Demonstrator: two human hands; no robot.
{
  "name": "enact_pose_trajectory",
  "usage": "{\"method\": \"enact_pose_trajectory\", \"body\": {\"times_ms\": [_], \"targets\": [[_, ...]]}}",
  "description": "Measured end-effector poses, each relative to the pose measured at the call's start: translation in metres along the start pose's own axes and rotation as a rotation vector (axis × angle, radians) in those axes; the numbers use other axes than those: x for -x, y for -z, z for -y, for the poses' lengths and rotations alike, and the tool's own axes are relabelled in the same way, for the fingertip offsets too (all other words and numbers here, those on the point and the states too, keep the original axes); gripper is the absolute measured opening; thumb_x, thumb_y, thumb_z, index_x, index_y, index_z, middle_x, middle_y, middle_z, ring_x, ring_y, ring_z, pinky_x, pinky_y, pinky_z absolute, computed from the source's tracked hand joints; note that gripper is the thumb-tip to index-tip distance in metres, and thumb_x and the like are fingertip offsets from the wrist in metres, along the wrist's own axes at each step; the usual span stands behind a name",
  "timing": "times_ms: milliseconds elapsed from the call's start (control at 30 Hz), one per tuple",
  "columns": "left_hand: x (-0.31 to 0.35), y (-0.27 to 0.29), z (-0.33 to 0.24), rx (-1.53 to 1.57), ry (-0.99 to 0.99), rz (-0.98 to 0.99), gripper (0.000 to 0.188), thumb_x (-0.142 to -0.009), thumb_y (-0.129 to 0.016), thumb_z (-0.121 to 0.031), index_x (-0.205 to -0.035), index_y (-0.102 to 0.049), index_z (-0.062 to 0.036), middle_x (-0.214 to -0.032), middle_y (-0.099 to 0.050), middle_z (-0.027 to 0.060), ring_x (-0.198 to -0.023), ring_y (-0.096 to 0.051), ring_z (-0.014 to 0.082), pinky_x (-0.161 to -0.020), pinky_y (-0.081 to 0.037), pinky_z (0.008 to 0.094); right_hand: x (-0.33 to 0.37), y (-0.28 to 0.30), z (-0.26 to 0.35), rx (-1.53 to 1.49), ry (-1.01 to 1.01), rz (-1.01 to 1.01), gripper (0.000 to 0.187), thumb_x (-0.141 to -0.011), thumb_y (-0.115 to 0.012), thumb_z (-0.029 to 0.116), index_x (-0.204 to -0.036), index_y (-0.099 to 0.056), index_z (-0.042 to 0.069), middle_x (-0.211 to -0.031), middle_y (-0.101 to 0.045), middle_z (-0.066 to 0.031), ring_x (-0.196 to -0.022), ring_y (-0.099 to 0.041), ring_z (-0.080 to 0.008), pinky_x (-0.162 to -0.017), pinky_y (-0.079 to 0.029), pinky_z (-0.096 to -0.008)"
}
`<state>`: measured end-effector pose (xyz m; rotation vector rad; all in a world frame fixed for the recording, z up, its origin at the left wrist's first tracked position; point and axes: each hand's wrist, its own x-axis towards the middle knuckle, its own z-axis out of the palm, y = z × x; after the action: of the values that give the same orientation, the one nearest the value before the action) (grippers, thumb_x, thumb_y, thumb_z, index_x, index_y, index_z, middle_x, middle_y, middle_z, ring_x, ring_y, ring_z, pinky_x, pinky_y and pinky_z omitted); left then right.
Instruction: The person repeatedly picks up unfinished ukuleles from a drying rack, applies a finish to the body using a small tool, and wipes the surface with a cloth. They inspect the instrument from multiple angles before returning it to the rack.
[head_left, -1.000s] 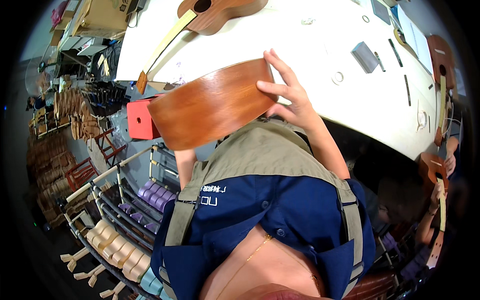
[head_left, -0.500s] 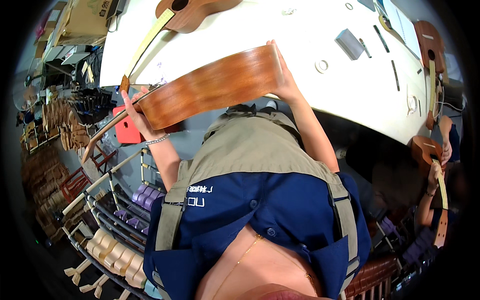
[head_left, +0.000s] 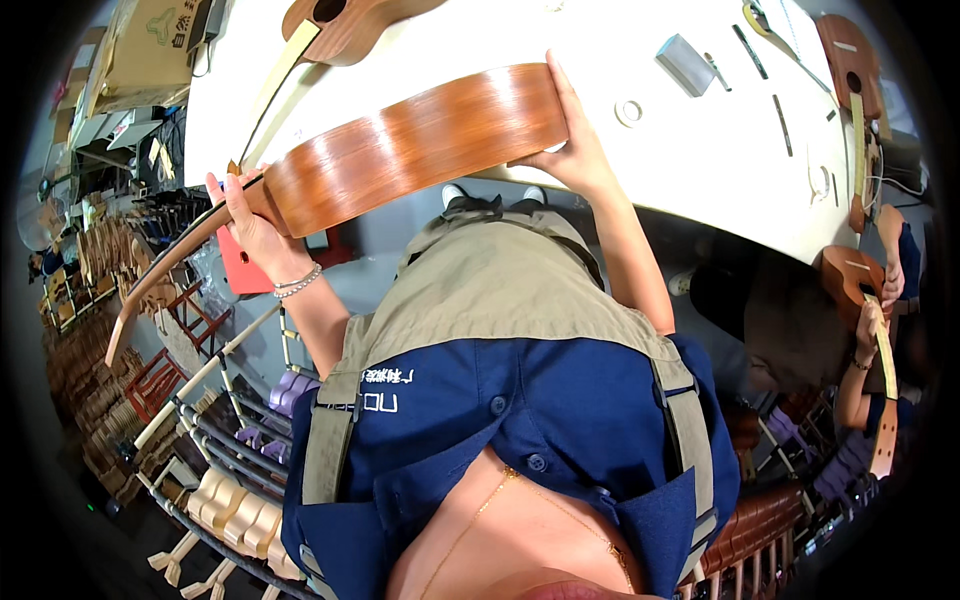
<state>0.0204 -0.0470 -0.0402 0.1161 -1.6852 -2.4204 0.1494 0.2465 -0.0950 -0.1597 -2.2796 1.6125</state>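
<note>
Both my hands hold a brown wooden ukulele (head_left: 420,145) up over the near edge of the table, its glossy side turned toward me. My left hand (head_left: 258,238) is wrapped round the neck where it joins the body, and the neck runs on down to the left. At the tail end, my right hand (head_left: 582,158) grips the body, fingers reaching up along its end and thumb by its lower edge. The ukulele's front and back faces are mostly hidden at this angle.
On the white table (head_left: 680,190), another ukulele (head_left: 350,35) lies beyond mine. To the right are a grey block (head_left: 685,65), a tape roll (head_left: 629,113) and pens. A co-worker at far right holds a ukulele (head_left: 853,280). Racks of wooden parts (head_left: 235,510) stand at lower left.
The ukulele has shifted up and left in the view with both hands still on it. Its side now faces me more fully, with brighter reflections. The table has shifted slightly left and up.
</note>
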Motion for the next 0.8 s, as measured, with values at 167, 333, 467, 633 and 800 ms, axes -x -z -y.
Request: {"method": "enact_pose_trajectory", "body": {"times_ms": [167,333,467,633,800], "targets": [[0.007,-0.029,-0.010,-0.037,-0.074,0.065,0.057,-0.083,-0.053,-0.010,-0.130,-0.021,-0.0069,-0.081,-0.052,0.0107,-0.078,-0.053,0.0193,-0.074,-0.045,0.0336,-0.003,0.013,0.016,0.153,0.040,-0.040,0.110,-0.043,-0.081,0.009,-0.134,-0.020,0.010,-0.138,-0.021,-0.0110,-0.126,-0.023,-0.0283,-0.101,-0.029,-0.0356],[0.021,-0.063,-0.018,-0.062,-0.155,0.217,0.062,-0.082,-0.055,-0.007,-0.131,-0.018,-0.0057,-0.087,-0.054,0.0124,-0.083,-0.054,0.0190,-0.078,-0.045,0.0329,-0.010,0.019,0.032,0.433,0.094,-0.052,0.103,-0.043,-0.080,0.012,-0.131,-0.026,0.007,-0.136,-0.025,-0.0139,-0.125,-0.023,-0.0323,-0.100,-0.028,-0.0392],[0.029,-0.089,-0.021,-0.131,-0.258,0.454,0.068,-0.082,-0.054,-0.005,-0.132,-0.008,-0.0032,-0.084,-0.054,0.0141,-0.085,-0.056,0.0256,-0.083,-0.042,0.0356,-0.015,0.021,0.043,0.605,0.155,-0.035,0.101,-0.041,-0.080,0.016,-0.128,-0.030,0.004,-0.133,-0.030,-0.0149,-0.124,-0.026,-0.0333,-0.099,-0.027,-0.0437],[0.045,-0.123,-0.026,-0.011,-0.245,0.691,0.076,-0.080,-0.056,-0.002,-0.133,-0.002,-0.0045,-0.085,-0.052,0.0060,-0.086,-0.056,0.0181,-0.083,-0.039,0.0271,-0.015,0.018,0.058,0.584,0.196,-0.009,0.102,-0.043,-0.080,0.026,-0.129,-0.029,0.003,-0.133,-0.031,-0.0147,-0.124,-0.029,-0.0302,-0.100,-0.022,-0.0460],[0.050,-0.133,-0.027,-0.088,-0.333,0.656,0.077,-0.081,-0.055,-0.003,-0.132,0.002,-0.0019,-0.086,-0.055,0.0075,-0.084,-0.054,0.0125,-0.083,-0.037,0.0257,-0.019,0.015,0.059,0.209,0.207,-0.012,0.106,-0.044,-0.080,0.032,-0.131,-0.026,0.003,-0.134,-0.030,-0.0144,-0.124,-0.028,-0.0296,-0.101,-0.018,-0.0476]]}}
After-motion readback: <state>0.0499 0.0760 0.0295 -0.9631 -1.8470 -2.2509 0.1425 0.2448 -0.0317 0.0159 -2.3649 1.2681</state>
